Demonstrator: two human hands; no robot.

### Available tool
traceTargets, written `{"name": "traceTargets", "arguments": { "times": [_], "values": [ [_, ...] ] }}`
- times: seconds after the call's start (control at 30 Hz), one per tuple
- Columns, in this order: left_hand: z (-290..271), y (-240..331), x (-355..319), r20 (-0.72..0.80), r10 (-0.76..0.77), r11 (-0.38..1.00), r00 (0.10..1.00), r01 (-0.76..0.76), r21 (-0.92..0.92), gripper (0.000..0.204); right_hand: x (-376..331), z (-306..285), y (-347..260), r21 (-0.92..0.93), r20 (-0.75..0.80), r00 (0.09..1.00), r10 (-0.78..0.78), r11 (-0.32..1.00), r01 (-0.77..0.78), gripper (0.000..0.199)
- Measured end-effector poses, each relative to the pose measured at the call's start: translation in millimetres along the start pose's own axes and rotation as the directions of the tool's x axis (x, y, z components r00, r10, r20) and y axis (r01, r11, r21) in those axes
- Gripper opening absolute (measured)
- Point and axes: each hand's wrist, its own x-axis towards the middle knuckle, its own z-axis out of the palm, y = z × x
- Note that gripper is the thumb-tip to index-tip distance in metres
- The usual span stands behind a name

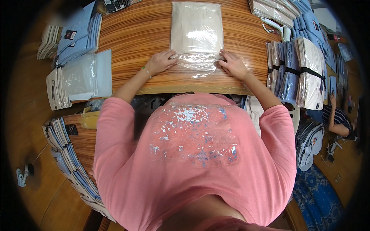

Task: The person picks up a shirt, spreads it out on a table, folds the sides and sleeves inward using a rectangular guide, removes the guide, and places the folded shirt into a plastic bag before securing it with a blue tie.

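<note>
Position of work: the bag (198, 71) lies flat near the middle of the table (135, 25), its long sides running near to far, with the beige garment (192, 17) inside and a loose, wrinkled film end toward the near edge. The left hand (163, 62) is at the bag's left edge and the right hand (232, 64) at its right edge, both about level with the garment's near end; on each, thumb and fingers appear closed together on the film. The step in hand is judged to be straightening that film end. Apply even, light tension to left and right so that the near edge lies square; unequal pull could skew the bag or crease the garment. Grip the film only, leaving the cloth undisturbed. Press trapped air out from far to near before flattening the wrinkles. Hold the film clear of the table's near edge, and maintain clearance from the bundles (312, 73) on the right and the blue stack (90, 34) on the left.
</note>
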Motion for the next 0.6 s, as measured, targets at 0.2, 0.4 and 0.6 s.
{"name": "traceTargets", "arguments": {
  "times": [0.2, 0.4, 0.6],
  "values": [
    [2, 2, 1, -0.061, -0.212, 0.959, 0.975, 0.196, -0.206, 0.015, 1, 7, 0, 0.328, -0.017, 0.936, 0.351, 0.887, -0.326, 0.018],
    [3, -7, 42, 0.046, -0.760, 0.499, 0.648, 0.627, -0.598, 0.026, 43, 4, 14, 0.623, 0.056, 0.548, 0.835, 0.399, -0.672, 0.032],
    [17, -3, 66, -0.136, -0.891, 0.424, 0.433, 0.689, -0.587, 0.029, 55, 24, 17, 0.643, -0.052, 0.381, 0.923, 0.322, -0.695, 0.032]
  ]
}}
